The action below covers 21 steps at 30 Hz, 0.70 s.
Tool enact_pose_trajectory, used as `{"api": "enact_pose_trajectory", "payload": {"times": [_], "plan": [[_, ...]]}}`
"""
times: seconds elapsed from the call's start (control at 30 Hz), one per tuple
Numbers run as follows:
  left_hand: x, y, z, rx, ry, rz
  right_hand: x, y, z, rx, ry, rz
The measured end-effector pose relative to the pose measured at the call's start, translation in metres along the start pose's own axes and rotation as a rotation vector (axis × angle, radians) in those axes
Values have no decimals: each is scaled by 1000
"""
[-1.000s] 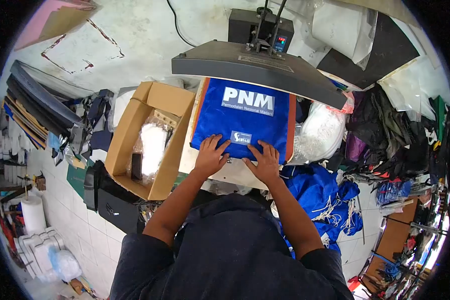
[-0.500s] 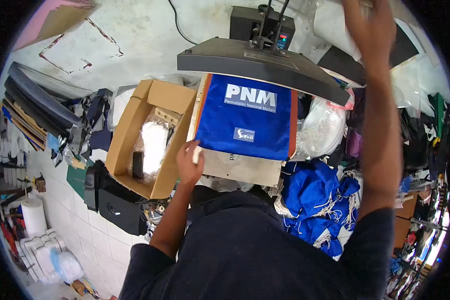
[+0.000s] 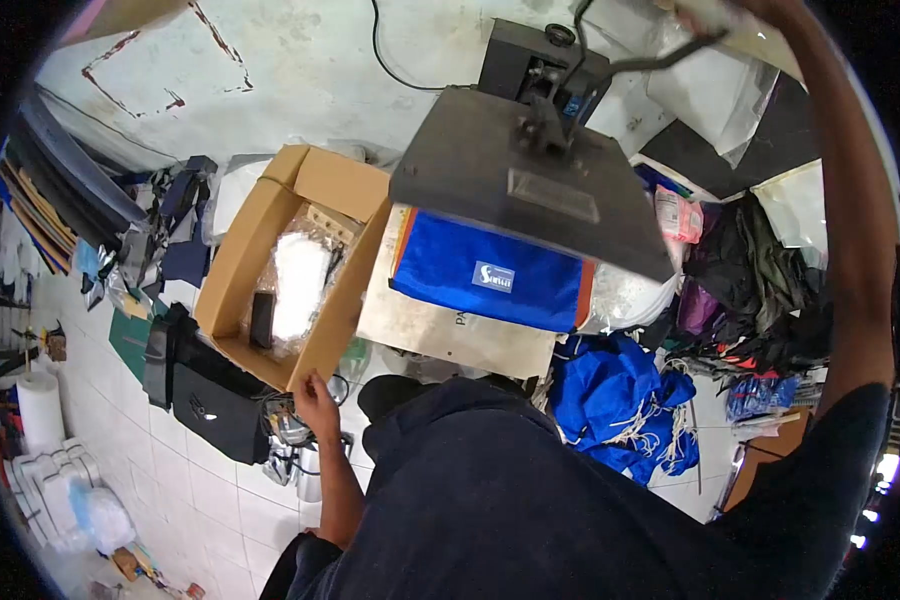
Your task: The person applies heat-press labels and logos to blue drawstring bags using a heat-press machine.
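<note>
A black heat press [image 3: 540,170] stands at the top middle, its upper plate tilted over a blue fabric piece [image 3: 440,258] with orange side edges. The plate hides the fabric's upper part; a small white logo still shows. My right hand [image 3: 760,8], at the top edge of the view and partly cut off, is closed on the press handle [image 3: 660,60]. Low and to the left, my left hand [image 3: 317,408] has its fingers curled beside the near corner of a cardboard box [image 3: 320,345]. Whether it touches the box, or what it holds, I cannot make out.
Plastic-wrapped white goods [image 3: 300,285] and a dark block lie in the box. Blue fabric bags with white cords [image 3: 620,400] are heaped right of the press bed. A black bag [image 3: 215,405] sits on the tiled floor at left. Dark cloth [image 3: 760,270] is piled at right.
The press plate has come down and forward, covering the large white lettering. My left hand has left the fabric's lower left corner for the box corner. My view has shifted.
</note>
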<state>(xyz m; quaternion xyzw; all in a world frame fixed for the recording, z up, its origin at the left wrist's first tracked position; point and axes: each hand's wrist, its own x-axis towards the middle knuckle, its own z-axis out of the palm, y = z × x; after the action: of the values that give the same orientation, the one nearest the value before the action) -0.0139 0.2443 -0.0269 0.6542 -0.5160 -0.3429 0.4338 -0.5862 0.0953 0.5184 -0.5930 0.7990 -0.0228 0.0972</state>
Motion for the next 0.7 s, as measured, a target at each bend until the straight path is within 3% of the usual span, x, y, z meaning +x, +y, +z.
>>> {"api": "enact_pose_trajectory", "payload": {"times": [0.03,0.1,0.13,0.17,0.2,0.27,0.33,0.37,0.43,0.47,0.53,0.6,0.7], "plan": [[12,13,10,-46,14,50,-14,-1,21,-6,5,-3],[41,61,32,-83,27,164,-41,1,93,175,-338,-351],[51,107,48,-78,29,222,-49,-2,127,394,-617,-307],[57,149,63,-153,-27,250,-72,-29,152,238,-611,-132],[60,189,79,-229,-84,276,-88,-34,184,548,-739,-38],[61,266,114,-339,-307,520,-100,-28,252,619,-735,-148],[49,331,144,-431,-560,644,-105,-36,299,439,-808,-83],[46,349,163,-377,-665,762,-111,-31,327,447,-808,-82],[26,371,210,-337,-737,795,-120,-20,372,337,-271,-286],[14,363,233,-213,-798,764,-124,-16,384,344,-278,-283],[6,346,255,-84,-868,723,-130,-6,400,385,-97,-439],[0,338,259,283,-1099,632,-125,-8,389,376,-182,-342],[-9,321,269,227,-1081,600,-132,-7,413,147,-195,-267]]}}
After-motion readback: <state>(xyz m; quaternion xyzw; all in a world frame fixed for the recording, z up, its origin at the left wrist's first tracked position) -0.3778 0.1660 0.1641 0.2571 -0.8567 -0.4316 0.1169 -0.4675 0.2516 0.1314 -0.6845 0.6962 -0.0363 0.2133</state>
